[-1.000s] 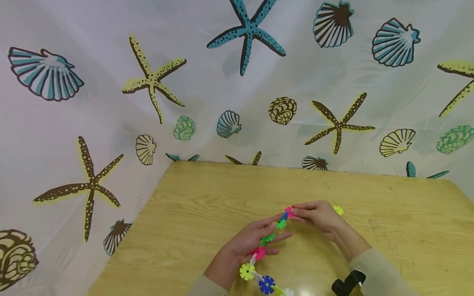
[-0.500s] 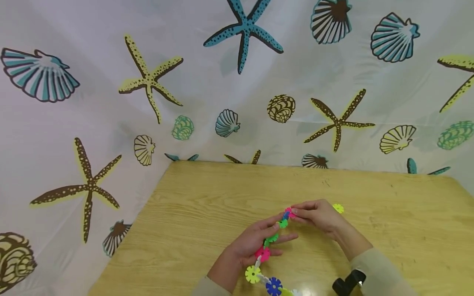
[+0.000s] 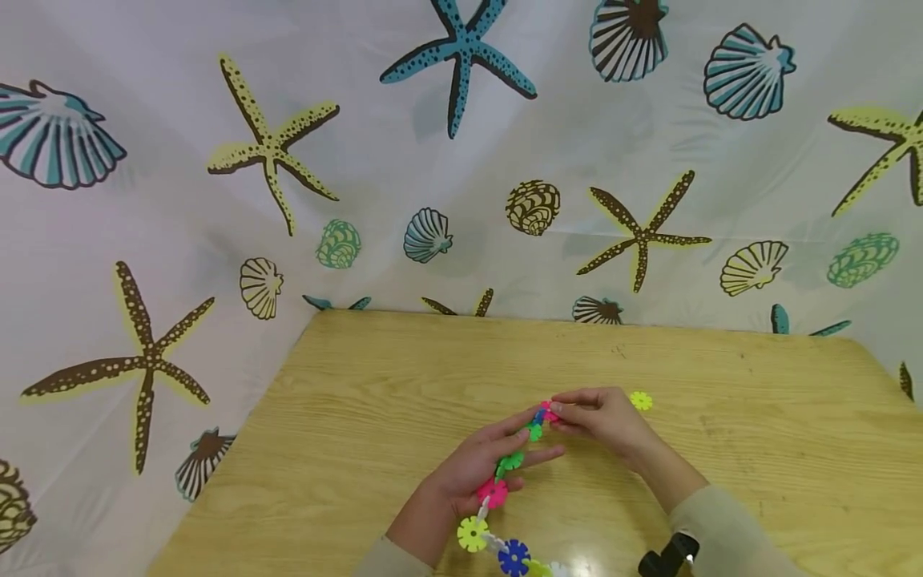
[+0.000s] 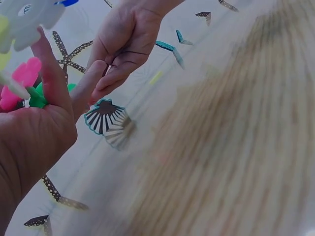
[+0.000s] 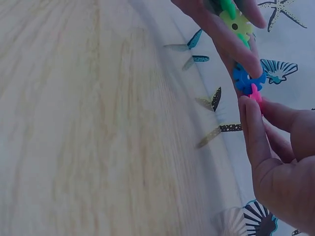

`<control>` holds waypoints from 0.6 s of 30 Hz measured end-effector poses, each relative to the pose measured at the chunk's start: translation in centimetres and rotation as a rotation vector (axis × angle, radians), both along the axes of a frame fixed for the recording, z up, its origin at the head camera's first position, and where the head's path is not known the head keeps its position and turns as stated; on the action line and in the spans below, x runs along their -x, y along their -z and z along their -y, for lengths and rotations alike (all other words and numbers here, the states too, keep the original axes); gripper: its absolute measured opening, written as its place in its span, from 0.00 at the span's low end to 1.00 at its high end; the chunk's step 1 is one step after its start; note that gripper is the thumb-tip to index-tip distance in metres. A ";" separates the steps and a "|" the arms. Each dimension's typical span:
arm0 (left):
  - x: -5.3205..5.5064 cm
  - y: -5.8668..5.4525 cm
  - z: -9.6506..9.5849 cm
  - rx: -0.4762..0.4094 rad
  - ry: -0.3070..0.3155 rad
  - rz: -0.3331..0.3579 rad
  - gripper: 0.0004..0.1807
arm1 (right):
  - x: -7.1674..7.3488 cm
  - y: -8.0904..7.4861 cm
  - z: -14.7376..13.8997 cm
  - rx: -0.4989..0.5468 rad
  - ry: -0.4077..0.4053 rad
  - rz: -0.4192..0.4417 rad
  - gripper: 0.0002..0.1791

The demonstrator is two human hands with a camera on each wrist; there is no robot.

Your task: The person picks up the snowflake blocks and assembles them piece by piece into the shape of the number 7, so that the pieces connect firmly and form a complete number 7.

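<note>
A chain of slotted plastic flower discs in pink, blue, green, white and yellow runs across my left hand [image 3: 476, 458]. Its thumb and fingers pinch the chain near the upper end, at a blue disc [image 5: 242, 78]. With thumb and fingertips, my right hand [image 3: 609, 425] pinches the pink end disc [image 3: 548, 410], which is slotted against that blue one in the right wrist view. Lower down, another pink disc [image 3: 493, 493], a yellow disc [image 3: 472, 534] and a dark blue disc [image 3: 514, 558] hang toward the front. The chain's lower end runs out of the head view.
A loose yellow disc [image 3: 641, 400] lies on the wooden table [image 3: 404, 361] behind my right hand. White cloth [image 3: 375, 144] printed with shells and starfish hangs at the back and left. A black device [image 3: 668, 554] is at the right sleeve.
The head view has turned slightly right, so the scene has shifted left in it. Both hands keep hold of the chain in nearly the same pose.
</note>
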State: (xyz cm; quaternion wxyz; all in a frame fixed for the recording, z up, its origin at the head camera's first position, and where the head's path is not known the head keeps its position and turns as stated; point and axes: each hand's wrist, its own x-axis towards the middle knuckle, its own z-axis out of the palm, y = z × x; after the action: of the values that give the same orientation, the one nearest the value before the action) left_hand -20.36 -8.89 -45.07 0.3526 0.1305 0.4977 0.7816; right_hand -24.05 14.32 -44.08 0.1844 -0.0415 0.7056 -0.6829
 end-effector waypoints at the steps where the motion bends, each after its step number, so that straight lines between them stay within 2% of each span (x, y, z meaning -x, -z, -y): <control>1: -0.1 0.0 0.0 -0.003 -0.001 0.004 0.27 | -0.1 0.1 -0.1 -0.002 0.002 -0.002 0.23; 13: 0.0 0.1 0.0 -0.008 -0.018 0.029 0.27 | 0.4 0.5 -1.5 -0.050 0.010 -0.097 0.27; 18: -0.1 -0.1 0.3 -0.005 -0.037 0.045 0.27 | 0.6 0.6 -1.8 -0.067 0.030 -0.099 0.29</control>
State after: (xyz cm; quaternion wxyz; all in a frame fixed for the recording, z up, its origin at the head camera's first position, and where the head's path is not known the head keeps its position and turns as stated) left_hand -20.26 -9.16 -45.01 0.3487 0.1045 0.4899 0.7921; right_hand -24.62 16.15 -44.65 0.1402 -0.0583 0.7369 -0.6587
